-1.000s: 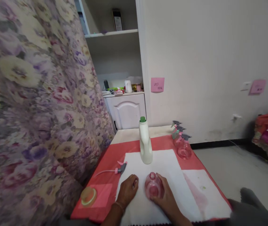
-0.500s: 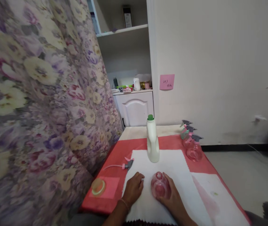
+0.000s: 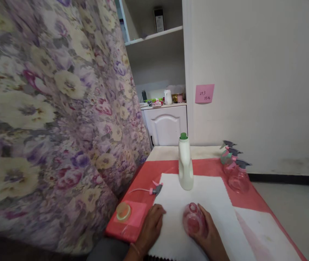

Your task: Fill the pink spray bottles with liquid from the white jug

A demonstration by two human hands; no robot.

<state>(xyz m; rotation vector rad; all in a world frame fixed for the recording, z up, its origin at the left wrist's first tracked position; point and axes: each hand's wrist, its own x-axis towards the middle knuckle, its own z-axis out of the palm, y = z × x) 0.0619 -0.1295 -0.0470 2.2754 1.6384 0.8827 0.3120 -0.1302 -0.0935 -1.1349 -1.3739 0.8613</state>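
Note:
My right hand (image 3: 208, 233) is wrapped around the side of a pink see-through spray bottle body (image 3: 193, 219), whose neck is uncapped. The bottle is on a white cloth (image 3: 170, 237). My left hand (image 3: 153, 221) rests at the cloth's left edge, fingers loosely curled together, with nothing visible in them. Beyond both hands stands a pale green jug-shaped bottle (image 3: 186, 170) with a green piece (image 3: 183, 136) in its mouth. To the left lies a detached spray head (image 3: 157, 188), grey and pink, with its tube stretched leftward.
Several spray bottles (image 3: 238, 179) with grey heads line the table's right side. A round lidded container (image 3: 123, 211) sits on a pink sheet at the left. A red cover (image 3: 154, 168) spans the table. The floral curtain (image 3: 70, 145) hangs along the left, close to the table.
The view has turned slightly left, so everything appears shifted right. Both hands keep about the same places, the right still around the pink bottle.

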